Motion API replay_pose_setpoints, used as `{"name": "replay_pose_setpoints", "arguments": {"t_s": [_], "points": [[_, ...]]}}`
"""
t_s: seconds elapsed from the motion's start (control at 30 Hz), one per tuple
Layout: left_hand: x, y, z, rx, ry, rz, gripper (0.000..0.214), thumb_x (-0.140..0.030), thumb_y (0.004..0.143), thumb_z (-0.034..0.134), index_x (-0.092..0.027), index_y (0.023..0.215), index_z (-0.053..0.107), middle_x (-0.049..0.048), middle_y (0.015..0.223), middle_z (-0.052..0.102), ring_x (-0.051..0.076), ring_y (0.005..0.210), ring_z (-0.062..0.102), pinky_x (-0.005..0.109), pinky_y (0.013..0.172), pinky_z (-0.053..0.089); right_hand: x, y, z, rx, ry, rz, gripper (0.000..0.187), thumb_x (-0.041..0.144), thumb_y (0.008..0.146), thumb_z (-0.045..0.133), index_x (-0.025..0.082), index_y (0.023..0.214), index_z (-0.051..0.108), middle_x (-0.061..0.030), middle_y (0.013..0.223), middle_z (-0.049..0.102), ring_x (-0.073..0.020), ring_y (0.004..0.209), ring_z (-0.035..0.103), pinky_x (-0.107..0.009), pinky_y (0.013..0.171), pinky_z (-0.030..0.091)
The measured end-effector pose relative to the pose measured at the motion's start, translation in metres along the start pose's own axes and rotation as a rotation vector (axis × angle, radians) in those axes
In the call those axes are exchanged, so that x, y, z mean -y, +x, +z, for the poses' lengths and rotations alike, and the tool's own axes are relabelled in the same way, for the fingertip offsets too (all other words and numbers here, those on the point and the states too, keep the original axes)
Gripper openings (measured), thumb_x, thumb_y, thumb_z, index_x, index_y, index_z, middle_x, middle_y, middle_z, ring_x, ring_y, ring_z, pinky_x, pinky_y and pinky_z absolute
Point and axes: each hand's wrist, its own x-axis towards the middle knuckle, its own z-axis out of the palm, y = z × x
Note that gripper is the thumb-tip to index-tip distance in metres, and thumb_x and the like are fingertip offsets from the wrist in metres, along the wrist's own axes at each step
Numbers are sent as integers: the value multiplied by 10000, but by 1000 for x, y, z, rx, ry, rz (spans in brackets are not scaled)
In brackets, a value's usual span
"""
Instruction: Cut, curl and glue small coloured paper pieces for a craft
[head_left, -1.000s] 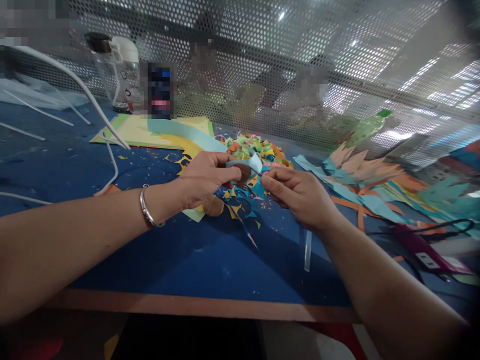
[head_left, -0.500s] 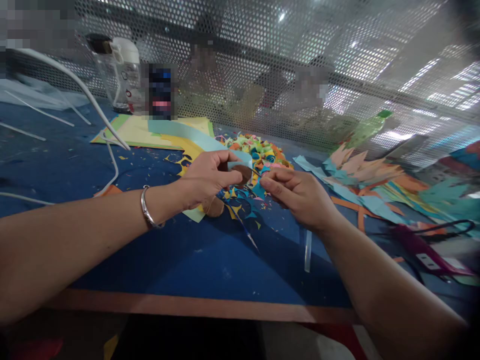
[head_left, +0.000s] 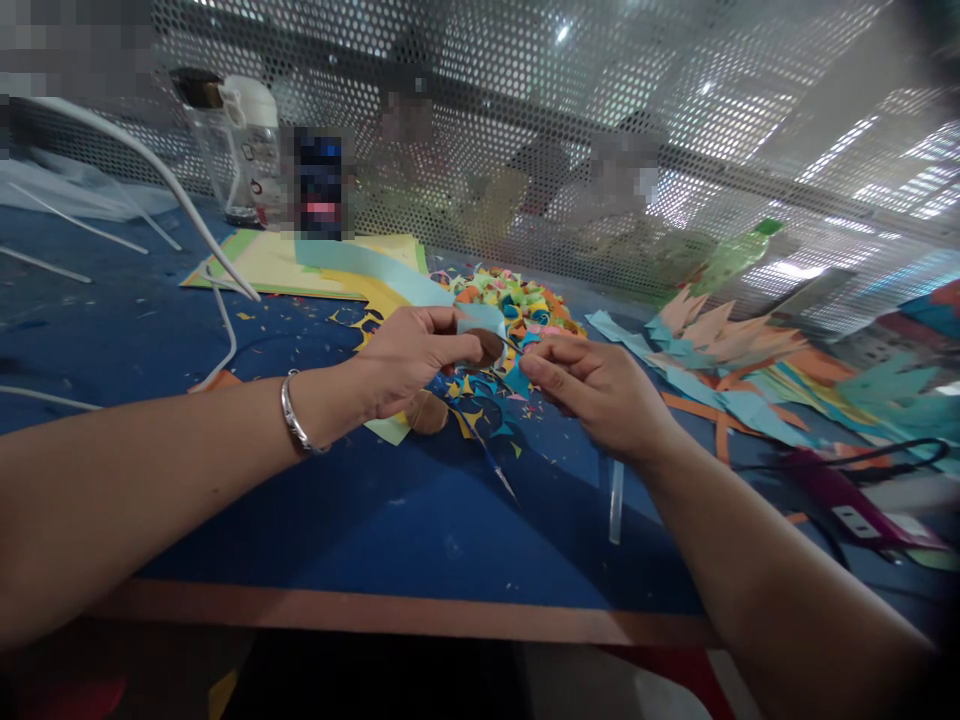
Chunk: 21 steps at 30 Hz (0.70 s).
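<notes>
My left hand (head_left: 411, 360), with a silver bangle at its wrist, pinches a light blue paper strip (head_left: 484, 319) together with a brown round piece (head_left: 492, 350) laid against it. My right hand (head_left: 592, 385) has its fingers closed around a slim dark tool (head_left: 512, 345), whose tip meets the edge of the paper; the hand hides the rest, so its kind is unclear. Under my left hand lies another brown round piece (head_left: 427, 412). A blue pen-like tool with a pointed tip (head_left: 498, 470) rests on the table below both hands.
Behind my hands is a heap of colourful paper scraps (head_left: 517, 295). Paper sheets (head_left: 262, 262) and bottles (head_left: 259, 150) stand left; layered paper petals (head_left: 720, 335) and a purple power strip (head_left: 855, 505) right. A clear strip (head_left: 616, 505) lies near my right forearm. Perforated metal (head_left: 480, 150) closes the back.
My left hand has shifted very slightly, and the light blue paper and brown round piece have turned a little. My right hand stays nearly in place.
</notes>
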Motion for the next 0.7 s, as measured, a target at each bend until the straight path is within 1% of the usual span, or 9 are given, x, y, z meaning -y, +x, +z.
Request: {"name": "replay_pose_setpoints", "arguments": {"t_s": [0.1, 0.23, 0.4, 0.53, 0.7], "points": [[-1, -1, 1, -13, 2, -11, 74, -97, 648, 684, -135, 710, 696, -8, 707, 648, 80, 652, 523, 249, 592, 318, 0, 0, 0, 0, 5, 3, 460, 560, 914, 568, 202, 632, 503, 57, 537, 395, -81, 463, 340, -261, 464, 265], [0, -1, 1, -17, -19, -28, 71, -84, 651, 668, -139, 689, 690, -10, 700, 643, 82, 645, 522, 254, 607, 334, 2, 0, 0, 3, 4, 2, 467, 571, 906, 570, 205, 626, 488, 57, 530, 393, -84, 460, 337, -262, 457, 262], [2, 0, 0, -16, -2, -25, 57, -91, 658, 664, -139, 676, 688, -9, 688, 642, 81, 630, 514, 253, 610, 343, 3, 1, 1, -5, -40, -2, 430, 521, 920, 563, 208, 634, 490, 61, 515, 379, -89, 470, 328, -267, 482, 287], [2, 0, 1, 8, 3, -15, 70, -87, 647, 675, -134, 692, 701, -12, 675, 645, 85, 636, 525, 256, 639, 374, 3, 1, 2, -10, -78, -19, 419, 505, 926, 561, 209, 638, 488, 59, 519, 377, -96, 493, 352, -278, 528, 330], [2, -1, 1, 14, -3, -13, 76, -77, 645, 674, -130, 692, 700, -10, 677, 653, 85, 651, 542, 252, 660, 395, 3, 1, 2, -10, -87, -15, 406, 490, 930, 556, 207, 645, 500, 61, 521, 381, -97, 498, 367, -281, 549, 347]]}}
